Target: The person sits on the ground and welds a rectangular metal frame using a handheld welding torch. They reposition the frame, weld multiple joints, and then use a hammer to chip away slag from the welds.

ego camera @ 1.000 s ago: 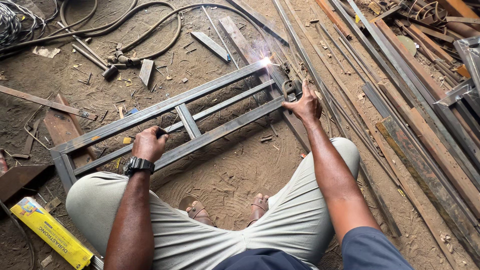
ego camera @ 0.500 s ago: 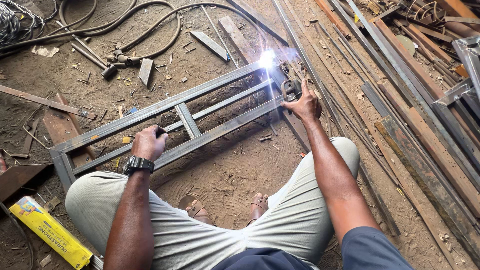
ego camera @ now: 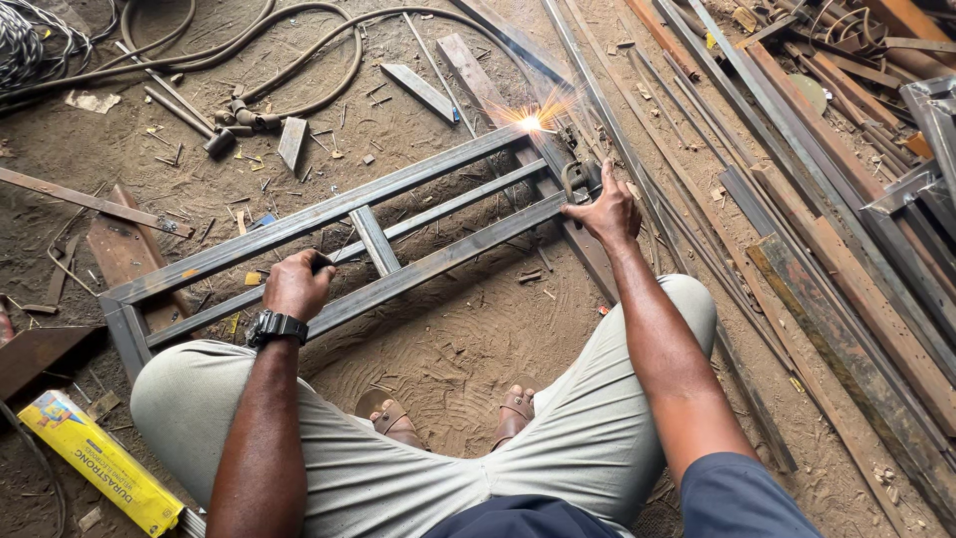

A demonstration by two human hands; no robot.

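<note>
A long rectangular steel frame point(ego camera: 299, 221) of square tube lies on the dirt floor across my knees. My left hand point(ego camera: 296, 284), with a black wristwatch, is closed around the frame's thin middle bar. My right hand point(ego camera: 604, 211) grips a welding electrode holder point(ego camera: 576, 175) at the frame's far right end. Bright sparks point(ego camera: 531, 123) flare at the frame's far corner, just beyond that hand. I squat with both sandalled feet point(ego camera: 453, 416) below the frame.
Long steel bars and angle pieces point(ego camera: 797, 199) lie stacked at the right. Black cables point(ego camera: 299, 70) loop at the top left beside short metal offcuts point(ego camera: 292, 141). A yellow electrode box point(ego camera: 100, 460) lies at the bottom left. Rusty plates point(ego camera: 119, 249) sit left of the frame.
The weld flare at the far corner grew to a bright glare, then shrank to scattered sparks. Both hands stay in the same places on the frame.
</note>
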